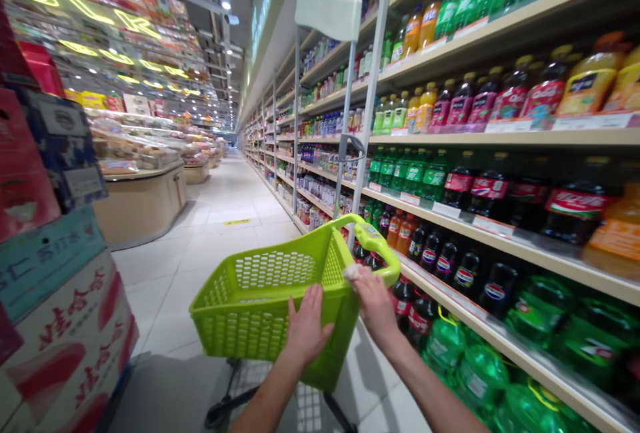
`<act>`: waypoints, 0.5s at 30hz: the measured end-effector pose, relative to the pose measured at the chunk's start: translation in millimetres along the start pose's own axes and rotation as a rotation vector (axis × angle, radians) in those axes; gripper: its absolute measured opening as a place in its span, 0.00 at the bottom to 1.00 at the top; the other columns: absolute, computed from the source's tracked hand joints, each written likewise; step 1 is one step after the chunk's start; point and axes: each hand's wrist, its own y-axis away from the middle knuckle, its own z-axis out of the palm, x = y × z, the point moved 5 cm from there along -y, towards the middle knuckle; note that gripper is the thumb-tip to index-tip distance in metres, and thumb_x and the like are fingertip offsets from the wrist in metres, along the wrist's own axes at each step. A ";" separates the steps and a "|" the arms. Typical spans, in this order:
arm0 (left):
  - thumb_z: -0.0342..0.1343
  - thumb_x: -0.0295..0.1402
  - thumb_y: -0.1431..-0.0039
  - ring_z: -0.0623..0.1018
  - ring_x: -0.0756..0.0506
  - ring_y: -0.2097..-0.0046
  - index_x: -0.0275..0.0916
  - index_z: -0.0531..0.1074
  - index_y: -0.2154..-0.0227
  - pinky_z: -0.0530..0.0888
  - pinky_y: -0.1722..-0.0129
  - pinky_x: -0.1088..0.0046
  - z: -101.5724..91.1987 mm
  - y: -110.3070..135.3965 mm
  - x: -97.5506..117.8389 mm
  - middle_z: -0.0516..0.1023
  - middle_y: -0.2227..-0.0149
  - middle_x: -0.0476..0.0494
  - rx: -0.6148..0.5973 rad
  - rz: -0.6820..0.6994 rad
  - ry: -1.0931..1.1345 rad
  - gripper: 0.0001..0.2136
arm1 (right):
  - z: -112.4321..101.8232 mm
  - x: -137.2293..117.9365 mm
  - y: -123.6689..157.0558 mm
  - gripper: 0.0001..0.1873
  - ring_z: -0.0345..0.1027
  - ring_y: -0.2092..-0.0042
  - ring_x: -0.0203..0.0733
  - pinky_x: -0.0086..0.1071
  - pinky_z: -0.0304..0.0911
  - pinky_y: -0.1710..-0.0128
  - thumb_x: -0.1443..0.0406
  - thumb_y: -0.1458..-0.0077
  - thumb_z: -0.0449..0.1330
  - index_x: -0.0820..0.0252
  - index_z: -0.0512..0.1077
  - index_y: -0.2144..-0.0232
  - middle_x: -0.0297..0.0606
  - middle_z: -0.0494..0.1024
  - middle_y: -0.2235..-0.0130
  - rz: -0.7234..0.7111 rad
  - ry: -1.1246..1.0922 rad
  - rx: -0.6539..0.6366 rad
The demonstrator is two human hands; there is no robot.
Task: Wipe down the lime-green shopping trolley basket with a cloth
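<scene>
"Steadying the lime-green, perforated plastic cart (250,326) on the pale tiled floor (170,300): how, best?"

"Left hand (309,326) flat, fingers spread, at its side; brace that palm firmly."

"And the right hand (373,303)?"

"Curled around a crumpled whitish wad (353,272) at the upper edge, near the curved green handle (394,266); even pressure would likely serve best."

I observe the right hand (371,300) holding a white wad (352,273) at the green cart (260,316), left hand (309,326) at its near side, bottles (413,172) shelved rightward.
</scene>
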 end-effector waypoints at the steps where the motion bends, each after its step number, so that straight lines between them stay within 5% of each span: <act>1: 0.40 0.38 0.49 0.44 0.42 0.37 0.34 0.42 0.41 0.44 0.42 0.47 -0.6 -0.2 0.5 0.43 0.37 0.43 -0.008 -0.002 -0.005 0.32 | 5.1 -11.9 2.2 0.20 0.56 0.45 0.43 0.42 0.53 0.48 0.76 0.49 0.45 0.63 0.68 0.56 0.45 0.69 0.50 -0.045 -0.027 -0.024; 4: 0.41 0.39 0.49 0.44 0.42 0.37 0.34 0.42 0.41 0.44 0.43 0.46 -1.1 0.5 -1.1 0.43 0.37 0.43 -0.016 0.000 -0.010 0.32 | 11.3 -22.3 1.6 0.20 0.58 0.46 0.42 0.41 0.52 0.48 0.76 0.49 0.45 0.62 0.69 0.57 0.44 0.70 0.51 -0.087 -0.062 -0.023; 8: 0.41 0.39 0.50 0.43 0.42 0.37 0.35 0.41 0.41 0.42 0.42 0.48 -1.2 3.8 -5.4 0.42 0.37 0.43 -0.002 -0.011 0.002 0.33 | 3.0 12.9 -9.3 0.16 0.60 0.48 0.46 0.46 0.51 0.48 0.73 0.48 0.46 0.65 0.70 0.60 0.48 0.71 0.53 0.079 0.022 0.042; 11: 0.41 0.39 0.50 0.43 0.42 0.37 0.33 0.41 0.41 0.43 0.42 0.48 -2.1 5.1 -6.6 0.41 0.37 0.43 -0.019 -0.037 0.024 0.34 | 0.1 16.8 -13.6 0.16 0.60 0.48 0.46 0.45 0.50 0.47 0.72 0.48 0.46 0.65 0.69 0.59 0.49 0.71 0.53 0.090 0.049 0.007; 15: 0.41 0.39 0.50 0.44 0.43 0.37 0.34 0.42 0.41 0.43 0.43 0.46 -3.2 4.5 -6.2 0.42 0.37 0.45 -0.031 -0.026 0.040 0.33 | -5.2 4.1 -14.7 0.21 0.49 0.42 0.52 0.52 0.44 0.46 0.62 0.48 0.52 0.66 0.64 0.52 0.52 0.59 0.44 0.092 0.091 -0.094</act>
